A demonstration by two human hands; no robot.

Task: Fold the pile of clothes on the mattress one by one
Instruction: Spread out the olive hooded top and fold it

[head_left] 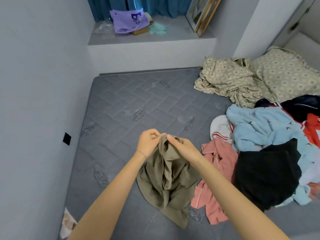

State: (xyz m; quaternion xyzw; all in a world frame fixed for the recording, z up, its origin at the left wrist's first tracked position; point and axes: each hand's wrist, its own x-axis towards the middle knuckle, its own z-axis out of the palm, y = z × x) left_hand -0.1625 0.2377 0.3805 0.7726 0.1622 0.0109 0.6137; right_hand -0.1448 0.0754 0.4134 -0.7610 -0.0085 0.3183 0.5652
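Observation:
An olive-brown garment (166,181) hangs bunched from both my hands above the grey quilted mattress (124,104), its lower end trailing on the mattress. My left hand (149,142) pinches its top edge, and my right hand (181,146) grips the same edge right beside it. To the right lies the pile of clothes: a pink pyjama shirt (218,163), a black garment (266,174), a light blue fleece (263,127), a white piece with red stripes (220,127) and red and dark items (310,116).
A crumpled patterned beige sheet (223,78) and a matching pillow (284,73) lie at the mattress's far right corner. A grey wall (34,101) runs along the left. The window ledge (142,40) beyond holds a purple bag (128,21) and leaning frames (204,14).

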